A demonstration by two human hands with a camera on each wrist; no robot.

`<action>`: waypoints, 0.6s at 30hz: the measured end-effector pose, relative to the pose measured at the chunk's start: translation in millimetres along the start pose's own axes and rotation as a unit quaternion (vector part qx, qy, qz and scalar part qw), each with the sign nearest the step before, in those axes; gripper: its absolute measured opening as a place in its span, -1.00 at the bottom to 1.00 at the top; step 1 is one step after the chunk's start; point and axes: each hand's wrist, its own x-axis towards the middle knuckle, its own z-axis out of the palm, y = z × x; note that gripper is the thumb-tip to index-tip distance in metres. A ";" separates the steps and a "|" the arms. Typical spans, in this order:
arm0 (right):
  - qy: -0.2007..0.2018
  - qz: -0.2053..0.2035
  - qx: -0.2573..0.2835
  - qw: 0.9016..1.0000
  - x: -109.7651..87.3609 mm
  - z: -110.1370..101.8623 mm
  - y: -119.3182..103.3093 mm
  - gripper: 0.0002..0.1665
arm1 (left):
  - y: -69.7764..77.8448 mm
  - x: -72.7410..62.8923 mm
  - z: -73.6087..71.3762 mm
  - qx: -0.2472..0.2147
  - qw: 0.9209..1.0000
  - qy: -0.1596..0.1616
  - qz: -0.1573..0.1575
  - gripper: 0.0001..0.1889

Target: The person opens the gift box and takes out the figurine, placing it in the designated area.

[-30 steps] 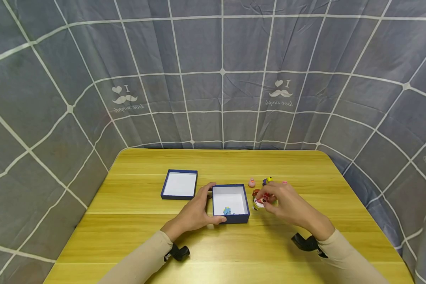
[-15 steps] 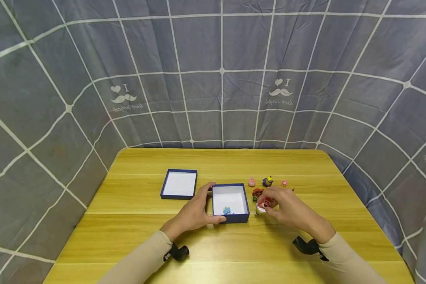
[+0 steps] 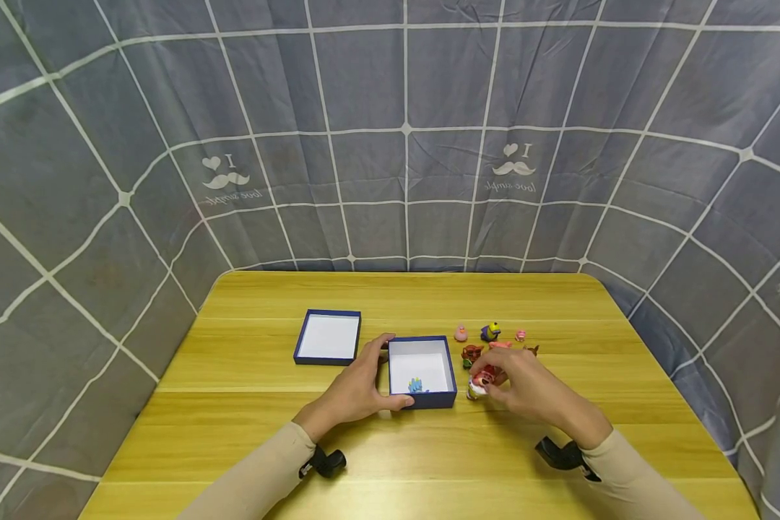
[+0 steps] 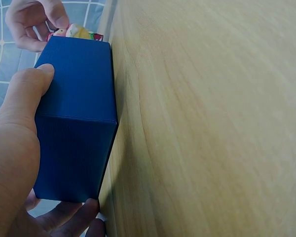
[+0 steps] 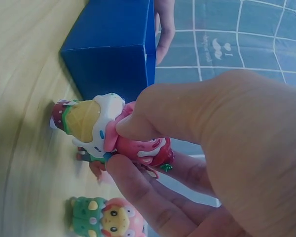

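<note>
My left hand grips the open blue box, thumb over its front wall and fingers round its far left side. Inside the white-lined box lies a small blue figurine with yellow bits. Just right of the box, my right hand pinches a toy figurine between thumb and fingers. It has a pink-and-red character on top, white icing and a yellow waffle cone below, and a dark red base. In the right wrist view its base points toward the table, close beside the box wall.
The blue-rimmed lid lies white side up, left of the box. Behind my right hand stand a pink duck figurine, a dark blue and yellow figurine, a small pink figurine and a red-brown figurine.
My right hand has shifted slightly toward the near edge with the cone figurine, uncovering more of the figurines behind it. My left hand and the box hold still.
</note>
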 end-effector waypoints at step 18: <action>-0.017 0.001 0.004 1.000 -1.1 1.3 0.8 -0.52 | 0.3 -0.3 -1.3 -0.006 1.000 -0.003 0.002 0.31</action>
